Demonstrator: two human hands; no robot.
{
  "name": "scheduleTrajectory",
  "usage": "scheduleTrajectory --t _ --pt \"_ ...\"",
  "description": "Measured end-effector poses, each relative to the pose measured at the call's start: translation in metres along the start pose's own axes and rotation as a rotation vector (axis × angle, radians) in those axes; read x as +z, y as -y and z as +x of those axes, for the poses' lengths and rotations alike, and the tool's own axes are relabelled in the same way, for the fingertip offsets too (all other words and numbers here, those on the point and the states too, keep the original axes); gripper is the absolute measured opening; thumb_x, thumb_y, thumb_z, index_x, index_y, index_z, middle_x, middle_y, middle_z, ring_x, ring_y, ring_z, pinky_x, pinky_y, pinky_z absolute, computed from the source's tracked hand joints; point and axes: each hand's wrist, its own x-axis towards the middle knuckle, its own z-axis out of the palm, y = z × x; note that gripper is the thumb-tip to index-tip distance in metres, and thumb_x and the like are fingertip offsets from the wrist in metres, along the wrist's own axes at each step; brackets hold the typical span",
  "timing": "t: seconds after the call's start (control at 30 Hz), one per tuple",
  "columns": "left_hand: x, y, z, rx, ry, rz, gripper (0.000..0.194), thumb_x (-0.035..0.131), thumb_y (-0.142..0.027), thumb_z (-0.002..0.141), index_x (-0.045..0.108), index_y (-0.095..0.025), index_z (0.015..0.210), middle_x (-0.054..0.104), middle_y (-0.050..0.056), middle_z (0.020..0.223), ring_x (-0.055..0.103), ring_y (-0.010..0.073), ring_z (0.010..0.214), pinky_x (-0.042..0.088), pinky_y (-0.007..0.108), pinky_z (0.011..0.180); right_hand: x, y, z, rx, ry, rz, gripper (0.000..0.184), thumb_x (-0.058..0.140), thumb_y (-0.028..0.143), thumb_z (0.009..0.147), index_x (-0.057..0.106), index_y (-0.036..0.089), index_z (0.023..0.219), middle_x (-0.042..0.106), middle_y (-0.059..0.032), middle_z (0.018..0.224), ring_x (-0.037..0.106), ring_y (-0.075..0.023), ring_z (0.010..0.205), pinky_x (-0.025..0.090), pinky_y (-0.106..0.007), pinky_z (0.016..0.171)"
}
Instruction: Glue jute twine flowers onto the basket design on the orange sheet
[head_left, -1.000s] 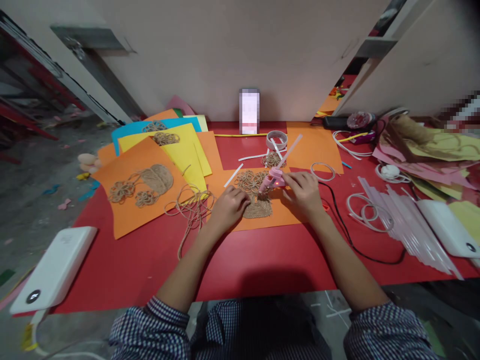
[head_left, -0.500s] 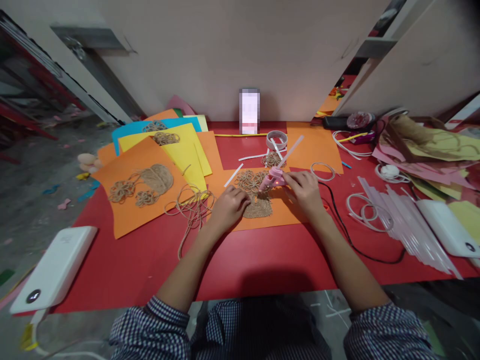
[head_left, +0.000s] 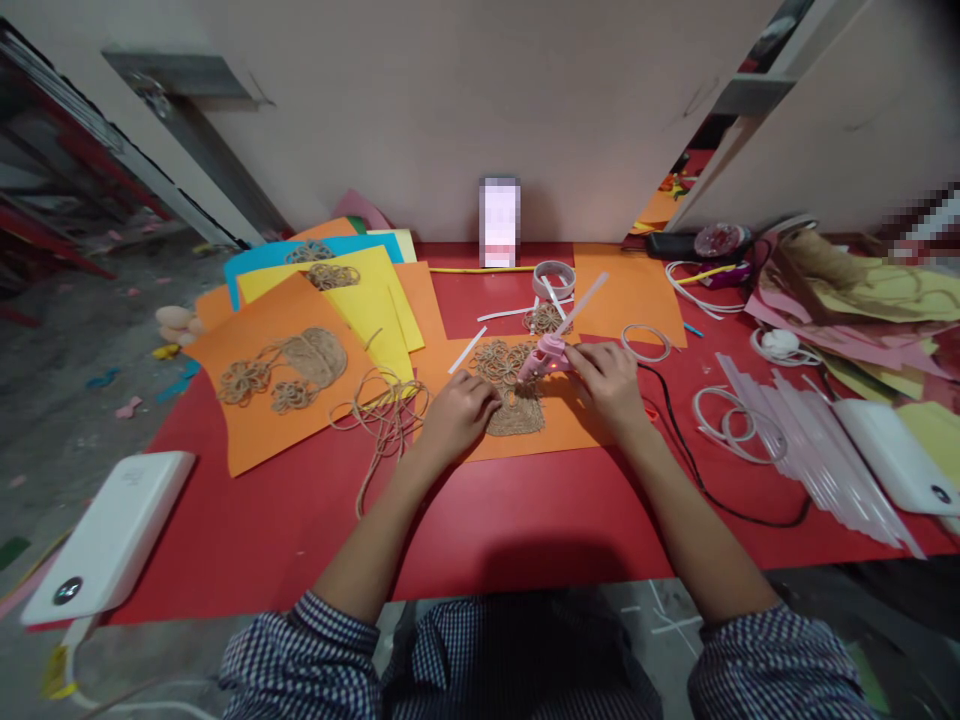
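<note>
My right hand (head_left: pixel 606 380) is wrapped round a pink hot glue gun (head_left: pixel 551 358), with a clear glue stick (head_left: pixel 586 302) poking up from it. Its nozzle points down at a twine piece of looped flowers and a flat coiled base (head_left: pixel 514 416), lying on an orange sheet (head_left: pixel 574 430). At the left edge of that piece, my left hand (head_left: pixel 461 408) is closed, fingertips pinched together; what they grip is hidden. Loose twine (head_left: pixel 386 420) tangles beside the left wrist. Another twine piece with a coiled base (head_left: pixel 315 358) and flower loops rests on a second orange sheet (head_left: pixel 240 440).
Spare glue sticks (head_left: pixel 817 450) and a white power bank (head_left: pixel 900 455) lie at right. A black cord (head_left: pixel 697 480) curves across the red table (head_left: pixel 487 530). Behind the work are a tape roll (head_left: pixel 553 278) and a phone (head_left: pixel 499 222). Another power bank (head_left: pixel 112 535) sits front left.
</note>
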Motion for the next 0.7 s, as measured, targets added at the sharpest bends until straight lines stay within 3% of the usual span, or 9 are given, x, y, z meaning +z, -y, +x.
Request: scheduleTrajectory --t 0.27,0.53,0.7 --pt "-0.0001 -0.0010 -0.0002 -0.015 0.002 -0.004 0.016 0.056 -0.027 0.096 0.066 -0.017 0.090 0.070 0.007 0.087 0.055 0.0230 0.088 0.044 0.036 0.079 -0.0034 0.0052 0.0036 0.045 0.042 -0.010 0.040 0.053 0.027 0.094 0.056 0.021 0.134 0.066 -0.0116 0.114 0.051 -0.0263 0.104 0.032 -0.039 0.086" --pt "0.0006 0.0005 -0.0003 -0.005 -0.001 -0.013 0.014 0.057 -0.026 0.096 0.066 -0.017 0.090 0.070 0.007 0.088 0.055 0.0225 0.088 0.045 0.036 0.080 0.0000 0.0003 0.0004 0.159 -0.028 -0.043 0.042 0.053 0.035 0.093 0.057 0.017 0.130 0.062 -0.0150 0.115 0.051 -0.0296 0.105 0.034 -0.042 0.085" --pt "0.0003 0.0003 0.0001 0.000 -0.006 -0.015 0.016 0.056 -0.027 0.096 0.067 -0.016 0.090 0.070 0.007 0.088 0.055 0.0227 0.087 0.045 0.036 0.079 0.0011 0.0002 -0.0009 0.106 0.036 0.005 0.044 0.052 0.037 0.093 0.055 0.017 0.133 0.062 -0.0147 0.116 0.052 -0.0290 0.106 0.035 -0.043 0.088"
